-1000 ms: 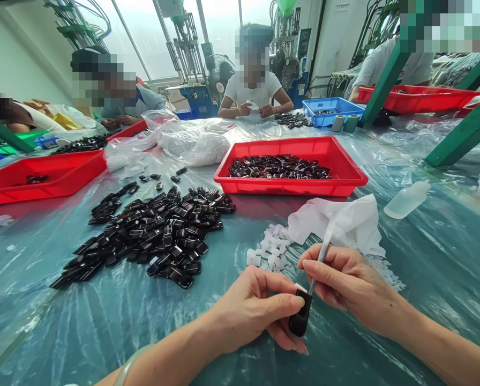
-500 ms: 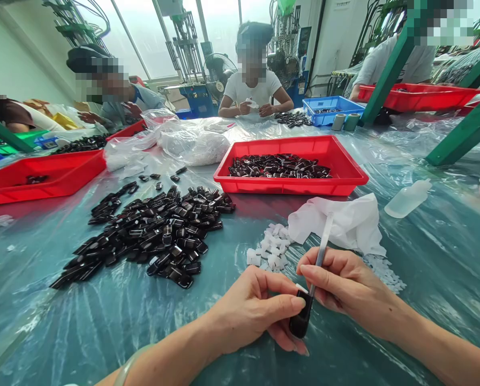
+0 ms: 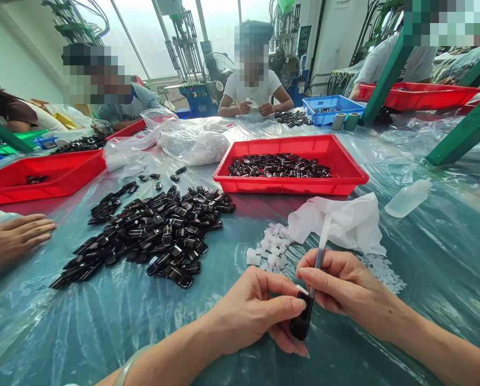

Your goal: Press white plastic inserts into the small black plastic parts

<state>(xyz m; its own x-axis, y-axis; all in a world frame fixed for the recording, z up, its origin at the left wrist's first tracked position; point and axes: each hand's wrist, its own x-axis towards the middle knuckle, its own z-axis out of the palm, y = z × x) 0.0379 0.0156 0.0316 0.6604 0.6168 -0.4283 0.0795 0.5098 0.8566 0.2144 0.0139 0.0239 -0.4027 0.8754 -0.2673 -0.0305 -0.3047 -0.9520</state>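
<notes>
My left hand (image 3: pixel 260 308) pinches a small glossy black plastic part (image 3: pixel 301 323) between thumb and fingers. A sliver of white shows at its upper end. In my right hand (image 3: pixel 340 276) is a slim flat stick (image 3: pixel 321 254), greyish with a pale upper end. Its lower end meets the black part's right edge; whether it goes inside I cannot tell. Just beyond my hands lie small white pieces (image 3: pixel 274 244) and a crumpled white sheet (image 3: pixel 340 220). A large heap of black parts (image 3: pixel 159 230) spreads to the left.
A red tray (image 3: pixel 290 186) of black parts stands ahead, another red tray (image 3: pixel 69 174) at left. A translucent bottle (image 3: pixel 409 198) lies at right. Another person's hand (image 3: pixel 19 241) rests at the left edge. Green posts (image 3: pixel 465 131) rise at right; co-workers sit around the table.
Another person's hand has come in at the left edge. The co-worker at far left has shifted. My own hands have barely moved, still holding the black part and the stick.
</notes>
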